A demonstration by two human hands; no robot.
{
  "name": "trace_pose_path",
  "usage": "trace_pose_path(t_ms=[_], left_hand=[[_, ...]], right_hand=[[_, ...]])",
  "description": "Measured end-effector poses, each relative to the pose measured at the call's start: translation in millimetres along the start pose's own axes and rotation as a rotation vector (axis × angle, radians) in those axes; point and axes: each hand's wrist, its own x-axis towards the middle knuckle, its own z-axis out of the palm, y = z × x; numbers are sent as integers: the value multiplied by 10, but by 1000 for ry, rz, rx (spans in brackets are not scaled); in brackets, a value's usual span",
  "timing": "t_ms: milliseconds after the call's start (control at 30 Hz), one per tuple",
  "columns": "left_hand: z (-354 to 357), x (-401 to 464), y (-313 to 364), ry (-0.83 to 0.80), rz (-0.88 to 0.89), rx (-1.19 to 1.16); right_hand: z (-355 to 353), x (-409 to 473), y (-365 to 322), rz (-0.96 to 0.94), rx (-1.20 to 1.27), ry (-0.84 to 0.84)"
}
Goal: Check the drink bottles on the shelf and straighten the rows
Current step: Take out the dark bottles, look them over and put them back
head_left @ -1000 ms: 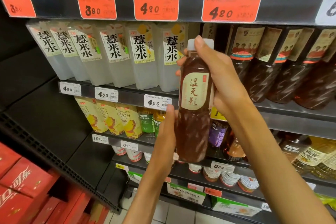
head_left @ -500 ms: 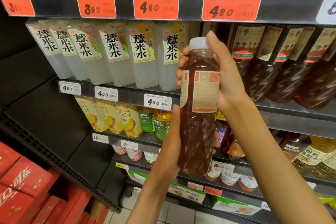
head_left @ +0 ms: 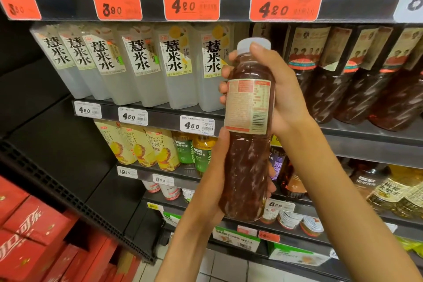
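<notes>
Before the shelf, both hands clasp an upright brown bottle: right hand fingers wrapped near its cap, left hand gripping low.

The light is dim and warm, falling mostly on the middle of the view. The left side panel sinks into deep shadow, and the top left corner is nearly black. Small white glints streak the dark bottle. The wide lens bows the shelf edges and leans the outer bottles. Price tags look soft and slightly smeared.
</notes>
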Motion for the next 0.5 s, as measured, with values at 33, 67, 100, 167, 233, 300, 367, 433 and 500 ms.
trace_pose_path(t_ms=[33, 67, 100, 167, 233, 300, 367, 433, 500], left_hand=[[5, 3, -9, 23, 7, 12], [2, 6, -17, 66, 19, 33], [-7, 5, -16, 123, 32, 62], [-32, -4, 4, 203, 53, 141], [-19, -20, 21, 205, 60, 204], [20, -39, 38, 199, 55, 209], [41, -49, 36, 190, 53, 153], [78, -76, 59, 100, 28, -1], [146, -109, 94, -39, -36, -224]], right_hand=[[-1, 0, -2, -2, -25, 20], [-10, -4, -4, -8, -60, 49], [-25, -6, -8, -22, -108, 92], [-75, -8, -15, -63, -223, 188], [-108, -2, -27, -76, -281, 240], [-131, 9, -34, -59, -284, 257], [-133, 4, -26, -46, -267, 249], [-112, -8, -3, -43, -164, 213], [-70, -8, 17, -9, -2, 173]])
